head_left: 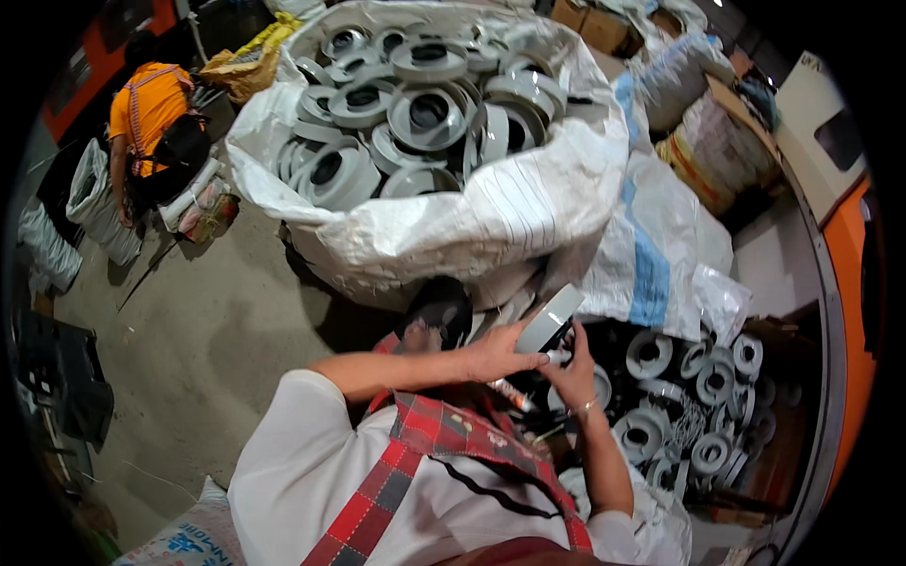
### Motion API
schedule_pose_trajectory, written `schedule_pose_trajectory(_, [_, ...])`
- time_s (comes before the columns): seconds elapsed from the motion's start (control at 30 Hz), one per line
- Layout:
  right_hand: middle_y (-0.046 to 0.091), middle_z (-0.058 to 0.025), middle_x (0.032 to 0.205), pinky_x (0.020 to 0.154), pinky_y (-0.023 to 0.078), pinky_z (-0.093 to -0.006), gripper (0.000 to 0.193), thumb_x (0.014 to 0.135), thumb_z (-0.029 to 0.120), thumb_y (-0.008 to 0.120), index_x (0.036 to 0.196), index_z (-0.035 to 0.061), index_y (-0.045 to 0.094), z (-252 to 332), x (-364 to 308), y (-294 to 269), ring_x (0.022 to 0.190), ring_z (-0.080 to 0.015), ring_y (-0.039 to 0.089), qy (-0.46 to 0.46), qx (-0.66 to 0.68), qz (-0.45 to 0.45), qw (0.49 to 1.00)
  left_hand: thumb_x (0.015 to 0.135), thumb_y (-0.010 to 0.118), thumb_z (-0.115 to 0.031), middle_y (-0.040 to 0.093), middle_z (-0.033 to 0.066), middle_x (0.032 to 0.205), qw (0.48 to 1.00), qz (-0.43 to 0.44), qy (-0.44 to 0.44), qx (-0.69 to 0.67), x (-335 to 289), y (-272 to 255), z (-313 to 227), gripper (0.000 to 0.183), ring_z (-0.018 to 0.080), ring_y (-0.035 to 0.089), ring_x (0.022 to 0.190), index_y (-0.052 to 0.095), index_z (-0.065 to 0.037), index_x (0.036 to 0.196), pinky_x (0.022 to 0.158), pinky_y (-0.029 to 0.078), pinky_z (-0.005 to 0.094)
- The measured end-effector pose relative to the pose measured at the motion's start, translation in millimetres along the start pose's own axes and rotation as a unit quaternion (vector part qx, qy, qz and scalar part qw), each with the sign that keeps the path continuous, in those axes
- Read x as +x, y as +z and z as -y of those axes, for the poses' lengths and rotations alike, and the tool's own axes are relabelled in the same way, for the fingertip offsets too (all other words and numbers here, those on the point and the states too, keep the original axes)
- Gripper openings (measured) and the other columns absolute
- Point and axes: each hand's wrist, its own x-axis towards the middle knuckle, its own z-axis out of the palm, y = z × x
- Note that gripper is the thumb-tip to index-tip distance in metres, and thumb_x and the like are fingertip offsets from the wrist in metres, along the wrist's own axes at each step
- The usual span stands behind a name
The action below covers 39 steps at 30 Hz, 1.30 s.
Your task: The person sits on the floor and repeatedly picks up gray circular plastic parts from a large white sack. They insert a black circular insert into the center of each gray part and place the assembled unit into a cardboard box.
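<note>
In front of my chest, both hands hold one round grey plastic part point(551, 321), tilted on its edge. My left hand point(502, 353) is closed around its left side. My right hand point(572, 366) grips the right and lower side. Between the hands a small pale piece point(559, 357) shows; whether it belongs to the part or is separate, I cannot tell. Below my right hand, many similar grey ring-shaped parts point(642, 432) lie in a dark heap. Beyond my hands, a big white woven sack point(528, 209) stands full of the same flanged grey parts point(427, 117).
At the far left a person in an orange shirt point(149, 115) bends near white sacks point(102, 203). A black plastic crate-like object point(64, 373) sits at the left. White sheeting with a blue stripe point(651, 255) hangs beside the heap. An orange machine point(847, 283) edges the right side.
</note>
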Motion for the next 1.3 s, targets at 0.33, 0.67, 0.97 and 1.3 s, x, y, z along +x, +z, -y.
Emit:
schedule_pose_trajectory(0.33, [0.063, -0.0105, 0.082, 0.067, 0.049, -0.0287, 0.051, 0.082, 0.043, 0.063, 0.099, -0.0048, 0.060, -110, 29, -63, 0.076, -0.0200, 0.062, 0.199, -0.055, -0.164, 0.965, 0.078, 0.069, -0.017, 0.043, 0.0179, 0.132, 0.849, -0.021, 0.380, 0.366, 110, -92, -139, 0.066, 0.0246, 0.041, 0.124, 0.036, 0.000, 0.133, 0.104, 0.032, 0.0343])
schedule_pose_trajectory(0.67, [0.057, -0.0211, 0.115, 0.097, 0.034, -0.0522, 0.075, 0.078, 0.061, 0.051, 0.125, 0.0027, 0.046, -201, 2, 24, 0.108, -0.0346, 0.055, 0.329, -0.377, 0.149, 0.853, 0.072, 0.067, -0.027, 0.056, 0.0230, 0.107, 0.955, 0.118, -0.035, 0.269, 54, -10, 60, 0.047, 0.0368, 0.054, 0.102, 0.055, -0.002, 0.110, 0.086, 0.045, 0.0430])
schedule_pose_trajectory(0.97, [0.059, -0.0267, 0.107, 0.084, 0.047, -0.0414, 0.038, 0.071, 0.014, 0.056, 0.105, -0.0034, 0.058, -285, 41, 10, 0.104, -0.0392, 0.055, 0.309, -0.300, 0.207, 0.878, 0.067, 0.067, -0.014, 0.051, 0.0225, 0.112, 0.834, 0.225, 0.067, 0.500, 85, 62, 186, 0.049, 0.0377, 0.046, 0.112, 0.050, 0.003, 0.109, 0.091, 0.040, 0.0450])
schedule_pose_trajectory(1.3, [0.055, -0.0176, 0.120, 0.091, 0.046, -0.0403, 0.071, 0.059, 0.022, 0.079, 0.122, 0.0081, 0.049, -318, 20, -27, 0.109, -0.0336, 0.054, 0.308, -0.255, 0.423, 0.813, 0.074, 0.053, -0.017, 0.058, 0.0102, 0.103, 0.739, 0.194, 0.216, 0.608, 107, 47, 265, 0.019, 0.0338, 0.032, 0.127, 0.061, -0.005, 0.087, 0.107, 0.024, 0.0452])
